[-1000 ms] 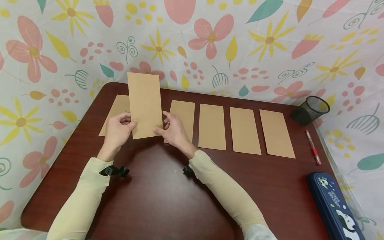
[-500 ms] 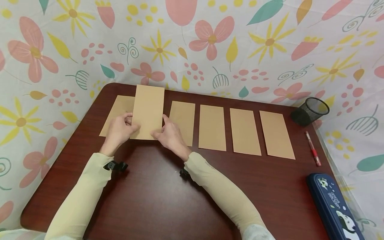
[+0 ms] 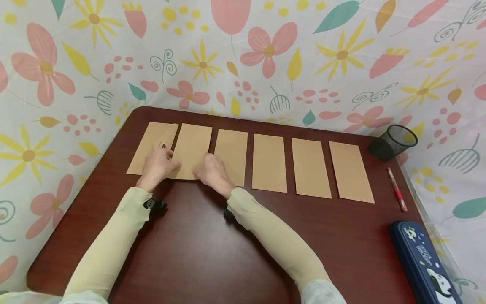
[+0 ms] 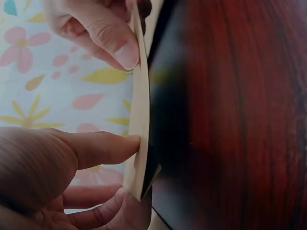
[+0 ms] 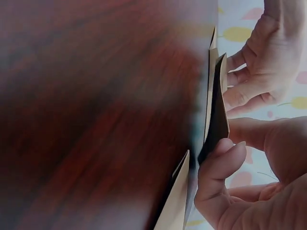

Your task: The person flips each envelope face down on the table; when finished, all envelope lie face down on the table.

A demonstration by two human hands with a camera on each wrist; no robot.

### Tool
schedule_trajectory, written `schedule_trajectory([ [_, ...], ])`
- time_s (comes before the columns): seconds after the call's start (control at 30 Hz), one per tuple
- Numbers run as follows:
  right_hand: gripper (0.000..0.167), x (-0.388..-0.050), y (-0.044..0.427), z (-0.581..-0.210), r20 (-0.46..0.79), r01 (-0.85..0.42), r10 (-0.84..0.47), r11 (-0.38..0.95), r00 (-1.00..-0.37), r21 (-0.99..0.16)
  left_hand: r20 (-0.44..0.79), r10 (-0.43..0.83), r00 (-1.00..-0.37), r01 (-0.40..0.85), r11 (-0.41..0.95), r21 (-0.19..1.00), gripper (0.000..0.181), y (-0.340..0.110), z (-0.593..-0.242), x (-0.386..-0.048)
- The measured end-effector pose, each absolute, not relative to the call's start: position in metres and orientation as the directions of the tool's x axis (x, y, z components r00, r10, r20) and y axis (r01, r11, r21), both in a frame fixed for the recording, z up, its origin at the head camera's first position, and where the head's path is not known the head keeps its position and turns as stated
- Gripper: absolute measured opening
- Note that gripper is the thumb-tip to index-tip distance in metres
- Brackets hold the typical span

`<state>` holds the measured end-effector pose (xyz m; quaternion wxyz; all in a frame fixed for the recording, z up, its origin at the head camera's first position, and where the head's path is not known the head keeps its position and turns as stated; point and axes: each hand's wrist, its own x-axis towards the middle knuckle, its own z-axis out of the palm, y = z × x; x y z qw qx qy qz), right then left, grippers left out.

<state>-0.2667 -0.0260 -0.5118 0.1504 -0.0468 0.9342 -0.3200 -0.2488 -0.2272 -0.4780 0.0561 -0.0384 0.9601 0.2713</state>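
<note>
Several upright rectangular brown paper cards lie in a row on the table. Both hands hold the second brown paper card from the left (image 3: 191,152) by its near end, low over the tabletop. My left hand (image 3: 158,166) pinches its lower left corner, thumb (image 4: 108,148) on the face and fingers behind. At the lower right corner, my right hand (image 3: 214,171) pinches it between thumb and finger, and the card bows slightly in the right wrist view. Beside my left hand, the leftmost card (image 3: 146,145) shows a small dark mark, partly hidden by the fingers.
To the right lie more brown cards (image 3: 269,162). A black mesh pen cup (image 3: 392,142) stands at the back right, with a red pen (image 3: 396,190) and a blue panda pencil case (image 3: 425,261) nearer. A floral cloth (image 3: 303,55) hangs behind the dark wooden table (image 3: 205,253).
The held card has come down from a raised, tilted position into the row's second place, both hands lowering with it. A dark mark now shows on the leftmost card.
</note>
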Motion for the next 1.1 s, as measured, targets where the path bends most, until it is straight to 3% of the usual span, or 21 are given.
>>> schedule_trajectory([
  [0.07,0.021,-0.270,-0.027,-0.514,-0.256,0.006,-0.183,0.804,-0.949,-0.595,-0.139,-0.042,-0.989,-0.109,0.848,0.518,0.059,-0.228,-0.484,-0.253],
  [0.23,0.031,-0.273,-0.031,-0.514,-0.269,-0.006,-0.186,0.832,-0.945,-0.555,-0.155,-0.069,-0.986,-0.138,0.854,0.501,0.055,-0.228,-0.495,-0.260],
  [0.37,0.029,-0.272,-0.034,-0.510,-0.264,-0.025,-0.188,0.855,-0.946,-0.519,-0.117,-0.075,-0.990,-0.122,0.870,0.478,0.027,-0.232,-0.509,-0.267],
  [0.43,0.027,-0.271,-0.036,-0.510,-0.262,-0.033,-0.191,0.861,-0.946,-0.507,-0.105,-0.075,-0.992,-0.116,0.875,0.470,0.023,-0.233,-0.514,-0.270],
  [0.73,0.027,-0.273,-0.036,-0.509,-0.264,-0.052,-0.212,0.862,-0.941,-0.505,-0.082,-0.061,-0.995,-0.092,0.886,0.455,0.045,-0.230,-0.515,-0.273],
  [1.1,0.023,-0.278,-0.036,-0.511,-0.274,-0.079,-0.226,0.884,-0.935,-0.460,-0.005,-0.010,-1.000,-0.011,0.897,0.441,0.048,-0.231,-0.519,-0.271],
])
